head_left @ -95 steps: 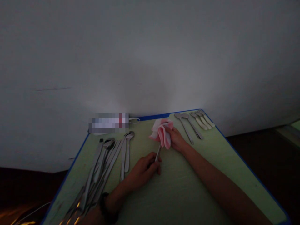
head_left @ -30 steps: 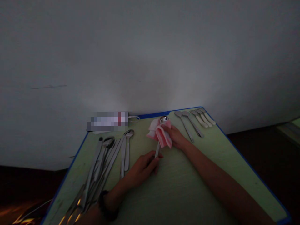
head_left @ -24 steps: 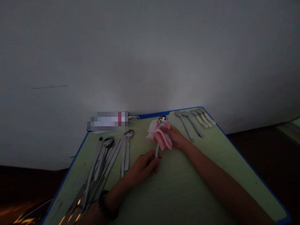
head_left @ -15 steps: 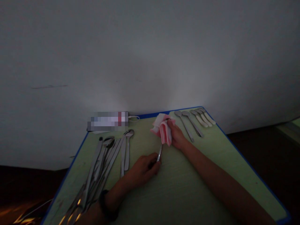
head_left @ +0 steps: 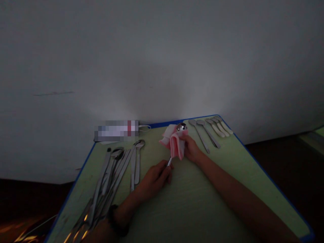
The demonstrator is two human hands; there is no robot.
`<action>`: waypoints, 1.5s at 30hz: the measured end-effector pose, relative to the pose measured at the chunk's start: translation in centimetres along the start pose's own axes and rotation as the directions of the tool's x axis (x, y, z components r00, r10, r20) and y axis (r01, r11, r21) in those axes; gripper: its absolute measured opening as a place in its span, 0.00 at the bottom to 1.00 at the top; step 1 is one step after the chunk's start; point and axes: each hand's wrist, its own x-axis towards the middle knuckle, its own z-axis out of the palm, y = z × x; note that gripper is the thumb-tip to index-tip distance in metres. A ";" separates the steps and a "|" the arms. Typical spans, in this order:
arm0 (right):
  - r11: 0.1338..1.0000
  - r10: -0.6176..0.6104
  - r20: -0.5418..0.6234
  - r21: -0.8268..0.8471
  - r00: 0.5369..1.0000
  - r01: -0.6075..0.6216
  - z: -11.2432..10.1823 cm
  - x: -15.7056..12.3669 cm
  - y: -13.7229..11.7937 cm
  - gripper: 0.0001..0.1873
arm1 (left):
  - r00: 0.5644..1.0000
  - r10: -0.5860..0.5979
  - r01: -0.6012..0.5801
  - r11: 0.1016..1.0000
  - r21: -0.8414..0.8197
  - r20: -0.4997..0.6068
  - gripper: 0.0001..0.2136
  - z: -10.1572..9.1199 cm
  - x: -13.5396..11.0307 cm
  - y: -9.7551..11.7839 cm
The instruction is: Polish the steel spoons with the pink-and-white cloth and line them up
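Observation:
A metal spoon (head_left: 182, 127) is held tilted above the middle of the table, its shiny bowl pointing away from me. My left hand (head_left: 160, 175) is closed around the lower end of its handle. A pink and white cloth (head_left: 174, 143) is folded about the upper handle, just below the bowl. My right hand (head_left: 191, 148) grips this cloth from the right side, with the spoon's handle inside it. The cloth hides the middle of the handle and some of my right fingers.
A pile of metal cutlery (head_left: 111, 179) lies on the left of the light green table (head_left: 177, 212). Two spoons (head_left: 204, 130) and several white-handled pieces (head_left: 220, 126) lie at the far right. A blurred-out device (head_left: 116, 131) with a white cable stands at the back left, near the wall (head_left: 162, 67).
The spoon's bowl, covered by the cloth before, now shows above it. The cloth has shifted slightly down and left along the handle. My left hand has turned a little.

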 end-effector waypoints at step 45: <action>0.992 0.100 0.076 -0.082 0.992 -0.094 -0.3 0.2 -0.3 0.14 | 0.996 0.063 -0.071 0.989 0.130 0.059 0.11 -0.1 -0.2 0.3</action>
